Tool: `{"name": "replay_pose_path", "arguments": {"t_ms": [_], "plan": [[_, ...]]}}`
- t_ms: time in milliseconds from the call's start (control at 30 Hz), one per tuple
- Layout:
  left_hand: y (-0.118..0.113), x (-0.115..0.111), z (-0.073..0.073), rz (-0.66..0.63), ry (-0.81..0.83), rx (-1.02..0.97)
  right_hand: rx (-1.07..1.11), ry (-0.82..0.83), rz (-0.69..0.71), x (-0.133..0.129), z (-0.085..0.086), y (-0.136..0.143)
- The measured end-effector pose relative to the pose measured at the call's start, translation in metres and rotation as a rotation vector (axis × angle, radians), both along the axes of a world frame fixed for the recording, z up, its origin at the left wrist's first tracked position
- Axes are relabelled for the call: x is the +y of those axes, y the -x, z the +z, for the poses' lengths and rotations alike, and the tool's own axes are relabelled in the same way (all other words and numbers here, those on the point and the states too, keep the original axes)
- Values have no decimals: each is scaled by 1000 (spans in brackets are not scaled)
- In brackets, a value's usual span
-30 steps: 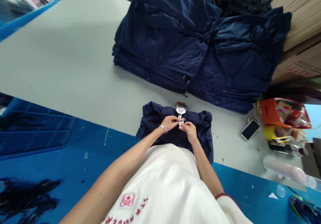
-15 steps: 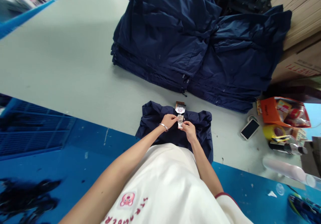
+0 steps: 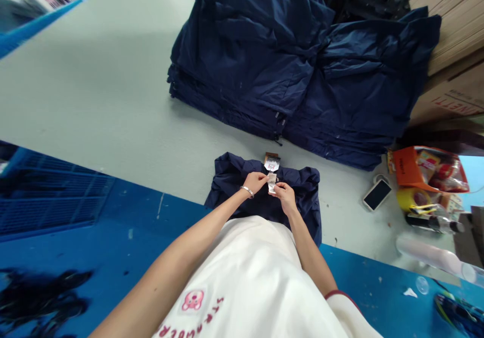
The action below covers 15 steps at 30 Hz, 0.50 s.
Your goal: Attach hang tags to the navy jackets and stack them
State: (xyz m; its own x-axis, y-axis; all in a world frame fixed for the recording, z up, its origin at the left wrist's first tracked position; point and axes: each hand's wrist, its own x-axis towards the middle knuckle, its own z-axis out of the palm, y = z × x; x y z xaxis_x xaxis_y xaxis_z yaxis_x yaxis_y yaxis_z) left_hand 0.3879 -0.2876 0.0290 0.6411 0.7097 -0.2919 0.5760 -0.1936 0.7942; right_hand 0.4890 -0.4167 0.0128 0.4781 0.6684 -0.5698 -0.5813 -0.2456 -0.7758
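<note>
A small white fabric label is pinched between my two hands over a navy garment at the table's near edge. My left hand, with a silver bracelet at the wrist, grips the label's upper left side. At its lower right side, the fingers of my right hand are closed on it. Just beyond the label lies a hang tag with a white and dark face, on the garment's far edge. My body and shirt hide the garment's near part.
Large stacks of folded navy garments fill the table's far side. On the right are a white phone, an orange box of packets, a yellow tape roll, bottles and cardboard boxes. A blue crate stands at left.
</note>
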Motion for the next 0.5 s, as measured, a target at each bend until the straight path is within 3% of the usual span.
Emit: {"name": "replay_pose_path", "arguments": {"t_ms": [100,233,367,500], "plan": [[1,-1,-4,-20,-11,-5,-66,13,52,0,-1,-3],[5,-3,-10,-73,-92,-67,-328,42,129,9,3,-19],[14,-9,-16,-199,-256,-131,-542,58,71,38,5,-46],[24,-18,-20,-292,-331,-131,-733,169,99,80,-4,-65]]}}
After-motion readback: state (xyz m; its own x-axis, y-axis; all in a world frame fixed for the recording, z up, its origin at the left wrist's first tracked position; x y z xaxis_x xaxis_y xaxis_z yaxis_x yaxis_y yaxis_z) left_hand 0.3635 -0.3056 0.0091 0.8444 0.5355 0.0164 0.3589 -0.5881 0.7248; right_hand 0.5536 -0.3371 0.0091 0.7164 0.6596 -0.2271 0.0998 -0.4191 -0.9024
